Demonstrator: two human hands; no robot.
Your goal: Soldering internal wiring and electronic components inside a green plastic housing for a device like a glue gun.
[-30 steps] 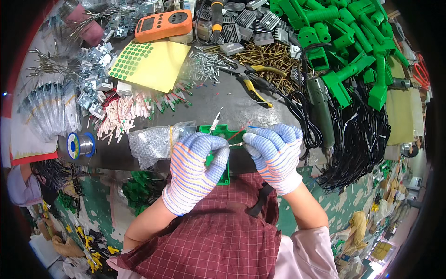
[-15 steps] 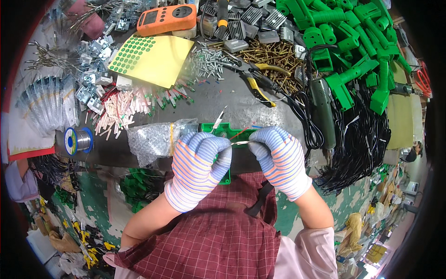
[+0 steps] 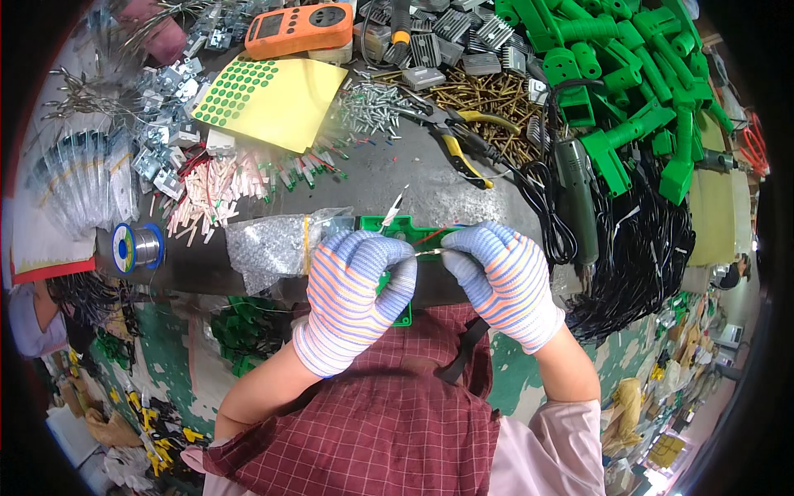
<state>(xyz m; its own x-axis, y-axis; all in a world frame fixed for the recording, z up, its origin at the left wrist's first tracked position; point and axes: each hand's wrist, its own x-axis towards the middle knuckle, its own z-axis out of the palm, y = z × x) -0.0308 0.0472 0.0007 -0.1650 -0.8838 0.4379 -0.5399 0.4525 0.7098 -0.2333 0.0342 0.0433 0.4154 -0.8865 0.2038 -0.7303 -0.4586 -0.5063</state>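
Observation:
My left hand (image 3: 354, 291) and my right hand (image 3: 506, 286), in striped knit gloves, meet above a green plastic housing (image 3: 403, 224) at the table's front edge. Their fingertips pinch the two ends of a short, thin, pale wire (image 3: 428, 251); its exact kind is too small to tell. A red wire (image 3: 434, 236) rises just behind it, with a bit of blue near my right fingers. From the housing's left part a small white-sleeved piece with a pointed metal tip (image 3: 392, 215) sticks up. My hands hide much of the housing.
Left of my hands lie a bubble-wrap bag (image 3: 269, 248) and a solder spool (image 3: 139, 247). Behind are yellow-handled pliers (image 3: 459, 149), screws (image 3: 372, 109), a sticker sheet (image 3: 289, 103) and an orange multimeter (image 3: 299, 31). Green housings (image 3: 628, 74) and black cables (image 3: 637, 256) pile up at right.
Both hands keep pinching the thin wire in nearly the same place. My right hand and forearm have shifted slightly to the right.

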